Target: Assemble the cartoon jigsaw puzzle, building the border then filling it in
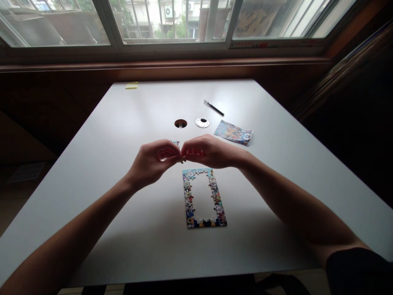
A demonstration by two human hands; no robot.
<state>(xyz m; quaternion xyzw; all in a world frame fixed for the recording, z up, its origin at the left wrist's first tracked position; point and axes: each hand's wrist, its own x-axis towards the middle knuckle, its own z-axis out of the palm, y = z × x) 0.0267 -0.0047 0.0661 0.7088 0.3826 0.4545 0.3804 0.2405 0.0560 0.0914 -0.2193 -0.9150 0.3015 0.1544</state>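
My left hand (155, 160) and my right hand (206, 150) meet above the white table (129, 196), fingertips pinched together on small jigsaw pieces (181, 159) held between them. Just below the hands lies a colourful rectangular puzzle frame (204, 197), only its border assembled, its middle hollow. A few more loose pieces (176, 142) show behind the left fingers, partly hidden.
A printed picture card (233, 132) lies to the right beyond the hands. Farther back are a black pen (214, 107), a round cable hole (180, 123) with its white cap (202, 122) beside it, and a yellow sticky pad (132, 85). A window runs along the far wall.
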